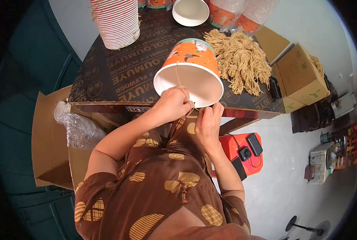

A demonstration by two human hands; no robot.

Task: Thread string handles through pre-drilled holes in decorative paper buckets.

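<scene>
An orange paper bucket (192, 56) with printed figures and a white inside lies tilted on the table, its mouth toward me. A thin tan cord (178, 76) runs from a hole in the upper rim down across the mouth. My left hand (173, 105) is closed on the cord, which makes a small loop by its fingertips at the lower rim. My right hand (209, 124) is pinched closed against the lower right of that rim; whatever is between its fingers is hidden. Right of the bucket lies a pile of tan cords (242, 62).
A tall stack of paper buckets (116, 24) stands at the far left of the dark plywood table (126, 76). Another white bucket (190, 12) lies behind. Cardboard boxes flank the table, the left box (50, 152) holding clear plastic. A red stool (250, 160) bears black devices and a cable.
</scene>
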